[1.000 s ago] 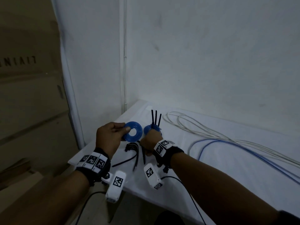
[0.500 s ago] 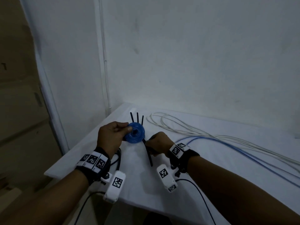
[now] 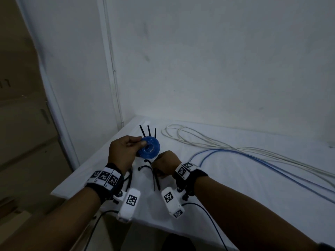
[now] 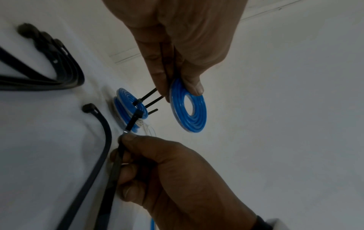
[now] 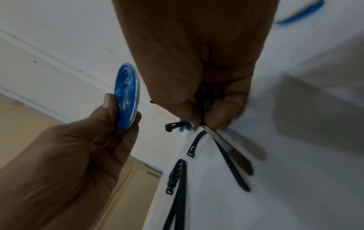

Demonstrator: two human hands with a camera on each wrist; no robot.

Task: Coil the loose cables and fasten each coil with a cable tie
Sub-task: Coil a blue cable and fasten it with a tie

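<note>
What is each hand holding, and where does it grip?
Left hand pinches the blue coil at its rim; right hand pinches a black cable tie along its strap.

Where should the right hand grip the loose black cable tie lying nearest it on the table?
Probably pinch the cable tie mid-strap, from above: it arches where it bends, and its head should stay free for threading. The right hand already pinches another tie.

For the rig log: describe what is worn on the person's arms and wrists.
Both forearms are bare, no sleeves. The left hand and right hand each have a black wrist strap carrying white tags with black square-pattern markers. Under each wrist hangs a white camera block with its own marker and a thin black cable.
</note>
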